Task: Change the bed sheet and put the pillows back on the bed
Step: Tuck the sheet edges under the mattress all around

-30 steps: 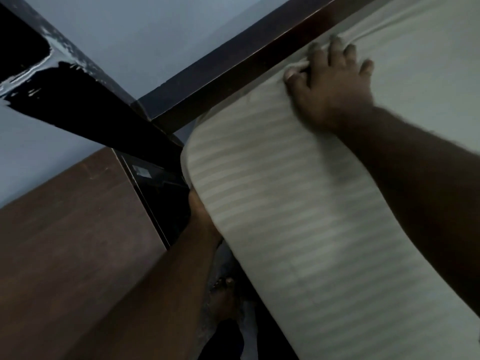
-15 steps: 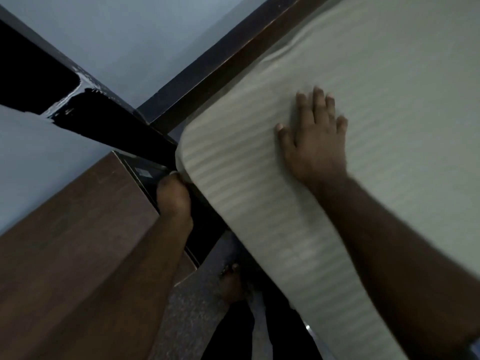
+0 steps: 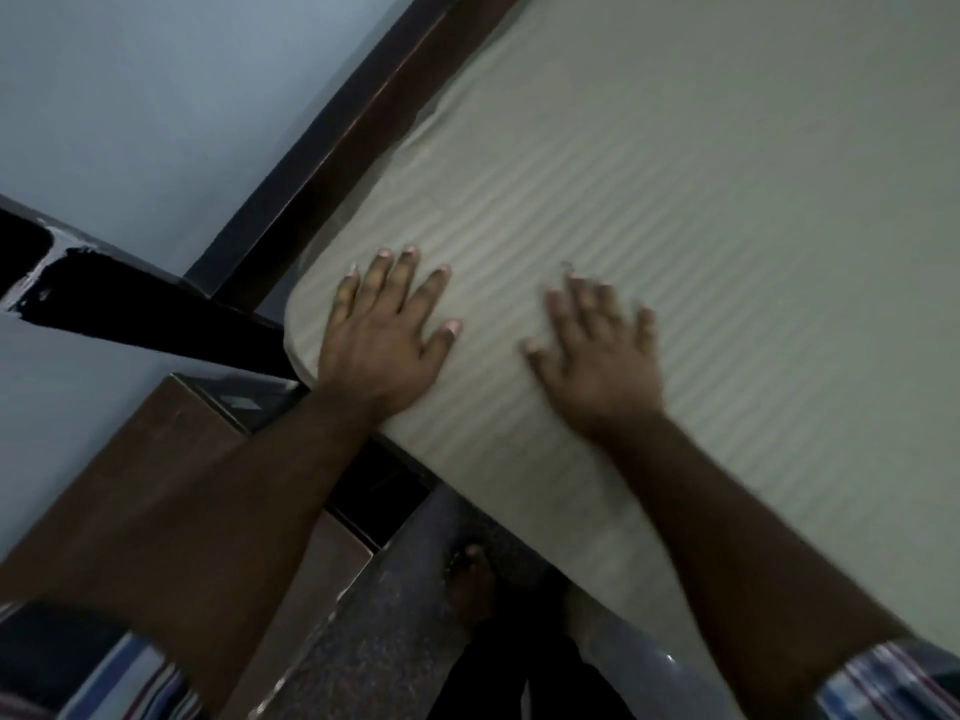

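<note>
Your left hand (image 3: 382, 340) and right hand (image 3: 597, 356) both lie flat with fingers spread, grasping nothing, pressing the striped bed sheet (image 3: 675, 226) near the mattress corner. The sheet covers the bed beside the dark wooden headboard (image 3: 358, 132).

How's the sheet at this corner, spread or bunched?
Spread: sheet lies flat under both open hands, left hand, right hand.

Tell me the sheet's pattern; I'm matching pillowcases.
The sheet is pale beige with faint tone-on-tone stripes, seen in the head view.
</note>
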A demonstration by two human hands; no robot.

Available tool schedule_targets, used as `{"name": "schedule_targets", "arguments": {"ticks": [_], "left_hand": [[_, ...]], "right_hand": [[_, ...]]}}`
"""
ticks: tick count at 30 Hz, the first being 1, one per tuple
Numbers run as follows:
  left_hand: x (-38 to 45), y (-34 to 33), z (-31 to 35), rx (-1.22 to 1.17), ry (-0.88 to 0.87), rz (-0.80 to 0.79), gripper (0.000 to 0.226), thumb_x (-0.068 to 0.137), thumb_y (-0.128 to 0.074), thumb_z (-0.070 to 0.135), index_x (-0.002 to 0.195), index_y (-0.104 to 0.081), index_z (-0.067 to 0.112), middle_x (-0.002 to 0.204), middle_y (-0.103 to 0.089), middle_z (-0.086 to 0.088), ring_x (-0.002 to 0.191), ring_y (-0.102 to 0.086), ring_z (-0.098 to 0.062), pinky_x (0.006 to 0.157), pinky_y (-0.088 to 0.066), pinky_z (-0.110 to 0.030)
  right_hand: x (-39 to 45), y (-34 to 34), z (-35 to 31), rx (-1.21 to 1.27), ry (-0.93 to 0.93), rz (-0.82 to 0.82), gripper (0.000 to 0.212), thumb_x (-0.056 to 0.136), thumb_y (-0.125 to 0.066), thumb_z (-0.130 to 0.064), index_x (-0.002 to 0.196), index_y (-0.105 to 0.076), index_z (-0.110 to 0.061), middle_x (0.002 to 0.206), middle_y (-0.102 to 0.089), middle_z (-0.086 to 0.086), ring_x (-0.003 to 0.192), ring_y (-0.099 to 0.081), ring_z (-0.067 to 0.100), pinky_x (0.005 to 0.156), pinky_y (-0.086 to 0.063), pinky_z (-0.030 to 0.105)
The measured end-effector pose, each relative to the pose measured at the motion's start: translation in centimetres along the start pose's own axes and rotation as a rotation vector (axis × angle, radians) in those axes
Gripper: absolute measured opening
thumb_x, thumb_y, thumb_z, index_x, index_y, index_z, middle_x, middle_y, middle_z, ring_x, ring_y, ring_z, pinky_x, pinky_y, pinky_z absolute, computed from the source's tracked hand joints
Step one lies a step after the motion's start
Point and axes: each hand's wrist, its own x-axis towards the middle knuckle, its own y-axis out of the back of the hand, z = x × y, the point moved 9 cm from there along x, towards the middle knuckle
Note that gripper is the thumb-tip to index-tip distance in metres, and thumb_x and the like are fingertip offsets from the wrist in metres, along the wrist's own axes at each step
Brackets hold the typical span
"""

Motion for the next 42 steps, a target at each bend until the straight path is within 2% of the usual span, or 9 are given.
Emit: {"name": "schedule_targets", "arguments": {"ticks": [5,7,13,17,21,24,29,38,42], "left_hand": [[0.9,1.1,-2.7,-0.040,0.177,-0.010,0.068,0.096,-0.027,0.061,0.157,-0.025,0.032,0.166,-0.020,-0.007,0.152,-0.016,-0.031,0.123,-0.011,-0.053],[0.8,2.2,-0.9,0.003,0.179,0.011,0.069,0.097,-0.027,0.057,0.158,-0.024,0.025,0.166,-0.018,-0.011,0.152,-0.012,-0.036,0.122,-0.008,-0.059],[0.1,-1.0,13.2,0.082,-0.290,-0.117,0.068,0.096,-0.026,0.063,0.158,-0.023,0.035,0.166,-0.023,-0.001,0.153,-0.016,-0.031,0.121,-0.008,-0.060],[1.9,-1.8,9.2,0.102,-0.176,-0.102,0.070,0.094,-0.027,0.067,0.158,-0.020,0.040,0.167,-0.020,0.000,0.153,-0.019,-0.027,0.122,-0.012,-0.055],[3.2,-0.1,5.5,0.074,-0.017,-0.074,0.072,0.093,-0.030,0.066,0.158,-0.022,0.035,0.166,-0.022,-0.006,0.152,-0.018,-0.030,0.122,-0.010,-0.056],[2.7,0.2,9.0,0.077,-0.042,-0.070,0.072,0.095,-0.029,0.061,0.158,-0.023,0.027,0.165,-0.021,-0.010,0.152,-0.015,-0.038,0.120,-0.007,-0.061],[0.6,-1.9,18.0,0.105,-0.318,-0.134,0.071,0.096,-0.029,0.063,0.159,-0.021,0.032,0.166,-0.021,-0.004,0.153,-0.015,-0.032,0.120,-0.006,-0.062],[6.5,-1.2,16.6,0.095,-0.363,-0.114,0.071,0.094,-0.032,0.063,0.157,-0.028,0.032,0.165,-0.026,-0.004,0.152,-0.021,-0.031,0.120,-0.010,-0.062],[12.2,-0.9,13.3,0.111,-0.373,-0.077,0.072,0.095,-0.027,0.070,0.159,-0.018,0.037,0.167,-0.019,-0.001,0.154,-0.015,-0.030,0.120,-0.007,-0.061]], "right_hand": [[-3.9,2.0,13.3,0.048,-0.466,0.076,0.087,0.093,-0.014,-0.071,0.158,-0.018,-0.014,0.166,-0.012,0.014,0.153,-0.009,0.036,0.118,-0.013,0.065],[-5.0,2.1,11.6,0.053,-0.417,0.107,0.086,0.094,-0.019,-0.067,0.156,-0.024,-0.008,0.164,-0.018,0.019,0.151,-0.016,0.040,0.116,-0.016,0.066],[-7.5,-0.7,5.0,0.044,-0.069,0.075,0.072,0.096,-0.025,-0.065,0.157,-0.028,-0.026,0.165,-0.022,0.003,0.152,-0.020,0.029,0.120,-0.009,0.060],[-9.3,-0.8,15.4,0.019,-0.265,0.071,0.075,0.095,-0.020,-0.070,0.159,-0.016,-0.030,0.167,-0.012,-0.003,0.154,-0.011,0.023,0.122,-0.006,0.055],[-13.6,0.5,24.8,0.053,-0.610,0.100,0.085,0.094,-0.016,-0.071,0.158,-0.019,-0.015,0.166,-0.014,0.009,0.153,-0.012,0.032,0.120,-0.012,0.062],[-13.2,0.7,20.8,0.102,-0.571,0.113,0.088,0.094,-0.016,-0.067,0.156,-0.024,-0.005,0.163,-0.020,0.020,0.150,-0.018,0.040,0.117,-0.018,0.065],[-12.3,-0.8,10.4,0.130,-0.295,0.147,0.068,0.099,-0.033,-0.062,0.154,-0.036,-0.023,0.163,-0.027,0.008,0.152,-0.020,0.030,0.120,-0.013,0.060],[-7.9,1.9,14.6,0.132,-0.512,0.186,0.075,0.093,-0.032,-0.060,0.152,-0.038,-0.014,0.159,-0.033,0.017,0.147,-0.030,0.038,0.114,-0.025,0.066],[-3.3,2.6,19.2,0.170,-0.802,0.132,0.085,0.094,-0.017,-0.070,0.158,-0.018,-0.015,0.165,-0.012,0.020,0.152,-0.009,0.038,0.115,-0.012,0.070]]}}
